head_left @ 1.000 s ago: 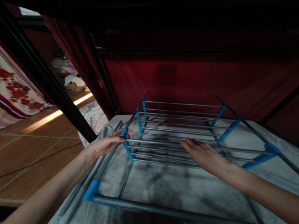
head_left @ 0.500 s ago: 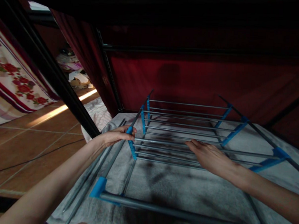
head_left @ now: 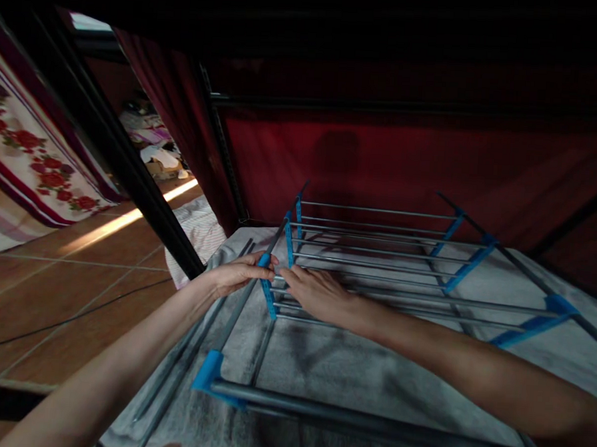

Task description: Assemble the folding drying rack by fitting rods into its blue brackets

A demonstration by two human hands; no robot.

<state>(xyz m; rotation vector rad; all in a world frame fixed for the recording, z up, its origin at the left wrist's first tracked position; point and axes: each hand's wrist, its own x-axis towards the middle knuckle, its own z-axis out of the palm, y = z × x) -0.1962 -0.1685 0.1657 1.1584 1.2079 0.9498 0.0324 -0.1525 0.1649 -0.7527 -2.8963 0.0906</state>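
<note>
A rack of grey metal tubes with blue plastic joints (head_left: 562, 306) lies across the grey cloth. My left hand (head_left: 240, 274) is closed round a blue joint (head_left: 264, 260) on the rack's left side tube, its thumb pointing towards the crossbar's end. My right hand (head_left: 315, 292) is closed over the left end of that metal crossbar (head_left: 454, 302), close beside my left fingertips. The undersides of the right fingers are hidden. Nearer to me, a thicker tube (head_left: 358, 413) runs rightward from a blue corner joint (head_left: 209, 372).
Two loose metal tubes (head_left: 170, 383) lie on the grey cloth (head_left: 316, 364) left of the rack. A black metal post (head_left: 126, 154) stands at left, with a black bar overhead. Red fabric (head_left: 406, 162) hangs behind. Tiled floor (head_left: 89, 289) with a cable extends at left.
My right hand has slid left along the crossbar, from its middle to its left end near my left hand. My left hand keeps its hold on the blue joint.
</note>
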